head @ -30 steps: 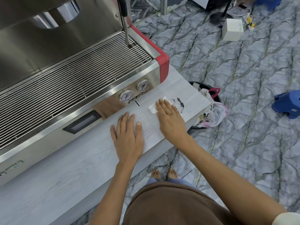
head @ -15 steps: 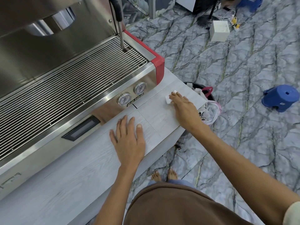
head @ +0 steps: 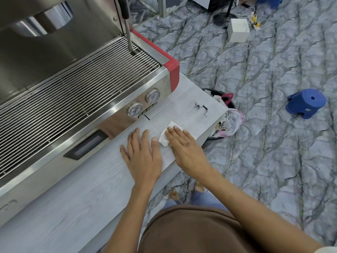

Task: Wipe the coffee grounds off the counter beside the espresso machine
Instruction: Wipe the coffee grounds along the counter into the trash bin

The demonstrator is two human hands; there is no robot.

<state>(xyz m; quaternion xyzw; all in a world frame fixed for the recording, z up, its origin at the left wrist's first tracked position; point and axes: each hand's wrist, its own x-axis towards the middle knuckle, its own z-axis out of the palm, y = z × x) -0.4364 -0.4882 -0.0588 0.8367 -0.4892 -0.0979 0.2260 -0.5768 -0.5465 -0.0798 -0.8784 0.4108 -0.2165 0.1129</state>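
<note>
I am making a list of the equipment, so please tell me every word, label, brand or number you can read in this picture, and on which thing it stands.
"CC100": my best reading of the small black plate under the two round dials on the espresso machine; it is small.
Dial faces: markings too small to read.
Raised letters at the machine's lower left edge: cut off, unreadable.
White sticker on the blue stool: too small to read.

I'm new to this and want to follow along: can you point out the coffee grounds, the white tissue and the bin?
coffee grounds (head: 197, 106), head view, the dark smear's middle.
white tissue (head: 163, 139), head view, its bare left corner.
bin (head: 211, 91), head view, its black rim.
</note>
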